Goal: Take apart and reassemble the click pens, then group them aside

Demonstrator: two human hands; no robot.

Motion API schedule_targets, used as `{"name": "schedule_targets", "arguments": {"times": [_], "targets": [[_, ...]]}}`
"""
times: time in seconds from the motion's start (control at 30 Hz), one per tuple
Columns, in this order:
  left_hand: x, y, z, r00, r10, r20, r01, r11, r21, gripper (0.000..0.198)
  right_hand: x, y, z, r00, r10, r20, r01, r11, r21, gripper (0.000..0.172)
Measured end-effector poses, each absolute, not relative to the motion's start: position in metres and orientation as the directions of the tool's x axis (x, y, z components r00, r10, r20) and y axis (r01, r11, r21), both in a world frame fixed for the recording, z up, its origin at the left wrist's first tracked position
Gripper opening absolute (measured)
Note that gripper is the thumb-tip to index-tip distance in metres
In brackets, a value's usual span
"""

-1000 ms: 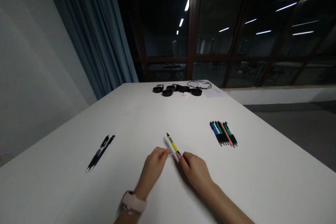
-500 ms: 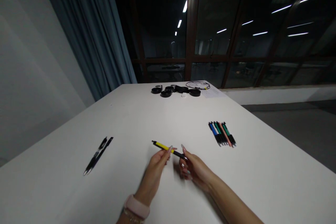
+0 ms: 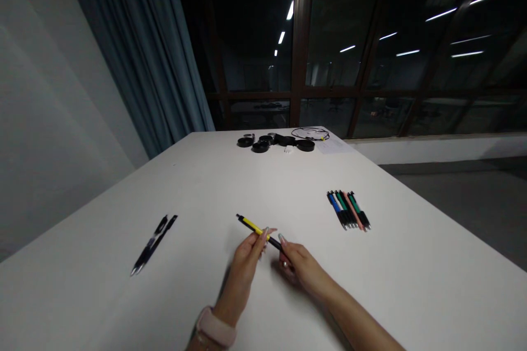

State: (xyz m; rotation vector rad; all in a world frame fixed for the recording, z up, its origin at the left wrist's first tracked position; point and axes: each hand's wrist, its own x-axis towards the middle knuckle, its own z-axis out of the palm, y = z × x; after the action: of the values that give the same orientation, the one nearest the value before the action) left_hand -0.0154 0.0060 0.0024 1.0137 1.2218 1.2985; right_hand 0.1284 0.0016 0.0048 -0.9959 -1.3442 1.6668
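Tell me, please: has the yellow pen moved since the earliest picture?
Yes. The yellow pen has turned, its far end swinging left, closer to the two dark pens lying there.

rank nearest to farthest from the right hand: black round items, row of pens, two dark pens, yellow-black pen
1. Yellow-black pen, touching the right hand
2. Row of pens, right side
3. Two dark pens, left side
4. Black round items, far end of the table
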Motion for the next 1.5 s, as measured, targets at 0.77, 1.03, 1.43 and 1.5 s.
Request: {"name": "schedule_targets", "arguments": {"times": [0.77,1.03,1.43,1.5], "targets": [[-0.002,0.003,0.010,-0.112,0.982,-0.153,-0.138,0.137,0.981,0.068,0.140,0.004,-0.004,-0.348,0.884,0.312,0.542,0.461,-0.703,0.050],[-0.003,0.002,0.001,-0.177,0.977,-0.122,-0.102,0.105,0.989,0.062,0.143,0.002,0.007,-0.419,0.811,0.409,0.663,0.581,-0.472,0.040],[-0.003,0.001,0.009,-0.246,0.968,-0.058,-0.108,0.032,0.994,0.055,0.124,0.003,-0.002,-0.142,0.978,0.151,-0.217,0.118,-0.969,0.058],[-0.002,0.000,0.009,-0.227,0.971,-0.075,-0.113,0.050,0.992,0.058,0.125,0.004,-0.001,-0.200,0.975,0.099,-0.226,0.052,-0.973,0.056]]}}
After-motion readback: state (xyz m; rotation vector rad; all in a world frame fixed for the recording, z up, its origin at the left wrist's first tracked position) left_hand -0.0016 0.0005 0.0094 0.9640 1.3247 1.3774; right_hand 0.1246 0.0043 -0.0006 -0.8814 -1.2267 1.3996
